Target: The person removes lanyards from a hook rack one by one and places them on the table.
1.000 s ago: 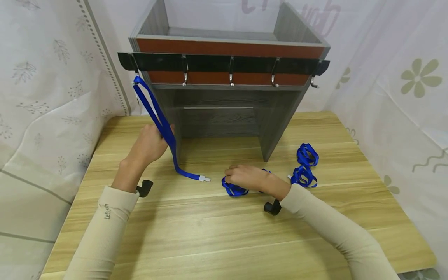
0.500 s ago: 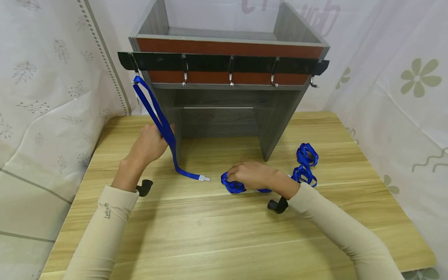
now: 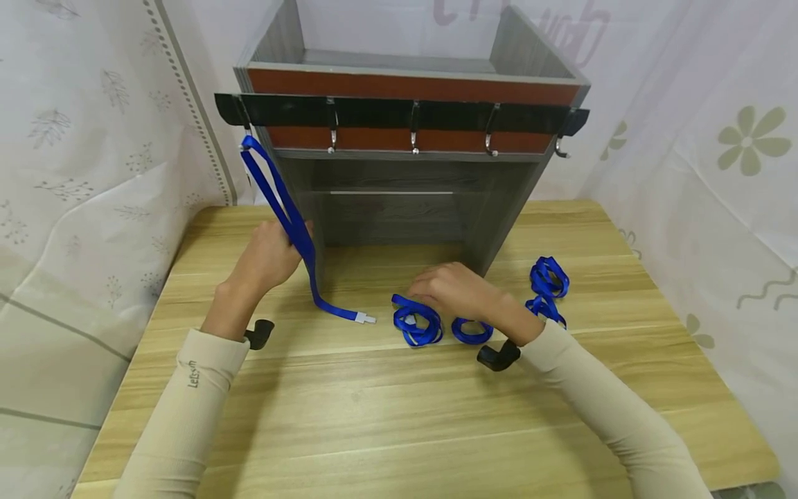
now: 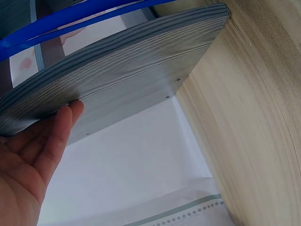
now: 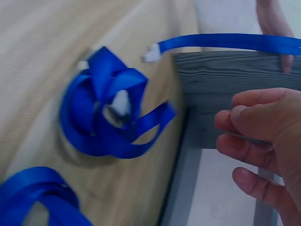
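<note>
My left hand (image 3: 271,253) holds the front edge of the shelf's left grey panel (image 4: 108,80), fingers on the outer face, thumb over the edge. In front of it a blue lanyard (image 3: 303,244) hangs from the leftmost hook (image 3: 247,129), its white clip (image 3: 363,318) down at the table. My right hand (image 3: 451,287) hovers just behind a coiled blue lanyard (image 3: 430,337); its fingers are loosely bent, with nothing visible between them in the right wrist view. That coil (image 5: 77,113) lies loose on the table. Another lanyard coil (image 3: 472,339) lies to its right, under the wrist.
Several metal hooks line the black rail (image 3: 374,113) on the front of the grey shelf unit (image 3: 411,156). Two more blue coils, a back one (image 3: 548,277) and a nearer one (image 3: 544,308), lie on the wooden table (image 3: 349,416) at right. Patterned white cloth (image 3: 717,208) surrounds it.
My right hand has lifted off the left coil and moved back towards the shelf, uncovering both middle coils. The left hand stays in place. The head view has shifted slightly.
</note>
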